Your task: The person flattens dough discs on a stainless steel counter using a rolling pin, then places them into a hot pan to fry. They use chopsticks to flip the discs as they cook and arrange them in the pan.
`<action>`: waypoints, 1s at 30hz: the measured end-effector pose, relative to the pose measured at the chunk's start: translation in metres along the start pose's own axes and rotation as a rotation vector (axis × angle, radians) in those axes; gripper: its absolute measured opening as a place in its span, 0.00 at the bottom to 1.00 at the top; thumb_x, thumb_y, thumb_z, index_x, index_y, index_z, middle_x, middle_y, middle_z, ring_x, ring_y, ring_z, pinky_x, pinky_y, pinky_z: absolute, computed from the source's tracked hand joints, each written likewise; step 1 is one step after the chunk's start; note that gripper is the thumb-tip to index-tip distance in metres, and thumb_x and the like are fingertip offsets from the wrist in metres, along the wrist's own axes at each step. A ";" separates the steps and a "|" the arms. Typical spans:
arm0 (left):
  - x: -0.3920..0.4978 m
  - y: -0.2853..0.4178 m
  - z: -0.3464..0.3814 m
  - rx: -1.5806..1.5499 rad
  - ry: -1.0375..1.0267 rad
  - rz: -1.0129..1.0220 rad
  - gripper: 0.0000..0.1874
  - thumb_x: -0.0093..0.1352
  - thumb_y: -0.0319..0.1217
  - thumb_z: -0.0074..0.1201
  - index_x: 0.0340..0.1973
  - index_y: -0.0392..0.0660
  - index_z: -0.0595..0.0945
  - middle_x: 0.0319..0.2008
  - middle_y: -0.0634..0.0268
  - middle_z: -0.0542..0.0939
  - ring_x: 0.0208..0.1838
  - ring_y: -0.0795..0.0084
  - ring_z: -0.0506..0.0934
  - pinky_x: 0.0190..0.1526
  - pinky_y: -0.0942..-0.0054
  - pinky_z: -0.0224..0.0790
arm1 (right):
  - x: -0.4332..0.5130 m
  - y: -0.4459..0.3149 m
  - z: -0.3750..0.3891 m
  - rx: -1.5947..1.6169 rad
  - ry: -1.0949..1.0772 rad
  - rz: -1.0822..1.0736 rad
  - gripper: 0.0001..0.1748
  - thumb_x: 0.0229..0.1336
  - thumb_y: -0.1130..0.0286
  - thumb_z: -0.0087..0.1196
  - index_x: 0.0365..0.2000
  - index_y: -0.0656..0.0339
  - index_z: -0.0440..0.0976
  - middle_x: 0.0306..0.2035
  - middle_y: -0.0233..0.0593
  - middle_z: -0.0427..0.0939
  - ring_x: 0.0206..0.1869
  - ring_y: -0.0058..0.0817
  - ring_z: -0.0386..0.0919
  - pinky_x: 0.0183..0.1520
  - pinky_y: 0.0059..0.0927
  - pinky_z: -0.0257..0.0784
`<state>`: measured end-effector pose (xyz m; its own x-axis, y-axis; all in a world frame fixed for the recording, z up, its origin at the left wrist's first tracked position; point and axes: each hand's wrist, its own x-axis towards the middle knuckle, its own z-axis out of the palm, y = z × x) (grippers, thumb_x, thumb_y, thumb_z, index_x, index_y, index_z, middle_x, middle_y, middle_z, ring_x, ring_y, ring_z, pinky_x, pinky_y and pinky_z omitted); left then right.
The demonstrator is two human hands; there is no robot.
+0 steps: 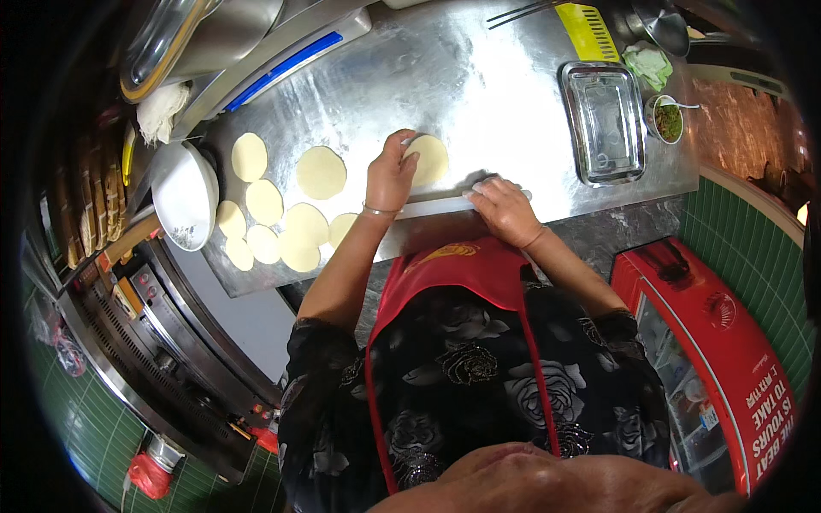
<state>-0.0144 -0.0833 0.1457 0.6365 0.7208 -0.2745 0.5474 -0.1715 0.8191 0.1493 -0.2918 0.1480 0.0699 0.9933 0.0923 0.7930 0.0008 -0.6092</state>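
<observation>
My left hand (392, 170) pinches the left edge of a round, flat dough disc (430, 160) over the steel worktop (442, 64). My right hand (505, 208) rests on a white rolling pin (436, 206) that lies along the table's near edge; its tip shows just past my fingers. The pin's left end is hidden behind my left wrist. To the left lie several more flat dough discs (321, 172), some overlapping near the front edge. One of them is partly covered by my left forearm.
A white bowl (183, 192) stands at the worktop's left end. On the right are a steel tray (571, 122), a small bowl of green filling (668, 120) with a spoon, a crumpled cloth (646, 63) and a yellow slotted sheet (587, 32). Dark chopsticks (523, 13) lie at the back.
</observation>
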 end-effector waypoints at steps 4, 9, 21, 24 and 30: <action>-0.026 0.001 0.002 -0.344 0.049 -0.180 0.30 0.70 0.18 0.55 0.67 0.47 0.72 0.37 0.67 0.81 0.33 0.83 0.77 0.37 0.77 0.75 | -0.002 0.003 -0.003 0.036 -0.052 -0.016 0.22 0.50 0.75 0.61 0.49 0.57 0.80 0.44 0.41 0.79 0.47 0.41 0.78 0.48 0.39 0.76; -0.024 -0.026 -0.018 0.385 0.094 -0.095 0.30 0.69 0.24 0.58 0.68 0.45 0.71 0.48 0.52 0.79 0.44 0.57 0.80 0.46 0.61 0.77 | 0.012 0.018 -0.011 -0.024 -0.088 -0.010 0.20 0.54 0.77 0.57 0.50 0.59 0.78 0.46 0.41 0.80 0.47 0.40 0.78 0.51 0.38 0.76; -0.039 -0.042 -0.005 0.737 0.010 0.222 0.37 0.70 0.40 0.56 0.73 0.46 0.65 0.76 0.54 0.60 0.79 0.49 0.56 0.73 0.34 0.42 | 0.019 0.018 0.015 -0.181 0.088 0.077 0.22 0.59 0.73 0.56 0.55 0.56 0.78 0.44 0.37 0.79 0.46 0.35 0.77 0.48 0.36 0.72; -0.091 -0.047 -0.018 0.718 -0.090 0.220 0.37 0.71 0.41 0.55 0.75 0.51 0.63 0.79 0.55 0.54 0.80 0.49 0.53 0.74 0.34 0.39 | -0.005 0.000 0.013 -0.130 -0.003 0.111 0.25 0.56 0.76 0.57 0.56 0.56 0.77 0.45 0.39 0.79 0.45 0.36 0.77 0.47 0.37 0.72; -0.089 -0.052 -0.037 0.709 -0.161 0.289 0.36 0.72 0.41 0.55 0.75 0.56 0.63 0.80 0.58 0.52 0.81 0.52 0.51 0.75 0.34 0.37 | -0.003 0.012 0.011 -0.040 -0.007 0.107 0.23 0.56 0.76 0.58 0.54 0.55 0.79 0.42 0.41 0.78 0.44 0.39 0.76 0.45 0.39 0.71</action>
<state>-0.1196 -0.1133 0.1460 0.8480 0.4851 -0.2135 0.5298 -0.7646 0.3671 0.1523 -0.2933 0.1315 0.1515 0.9882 0.0225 0.8049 -0.1102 -0.5830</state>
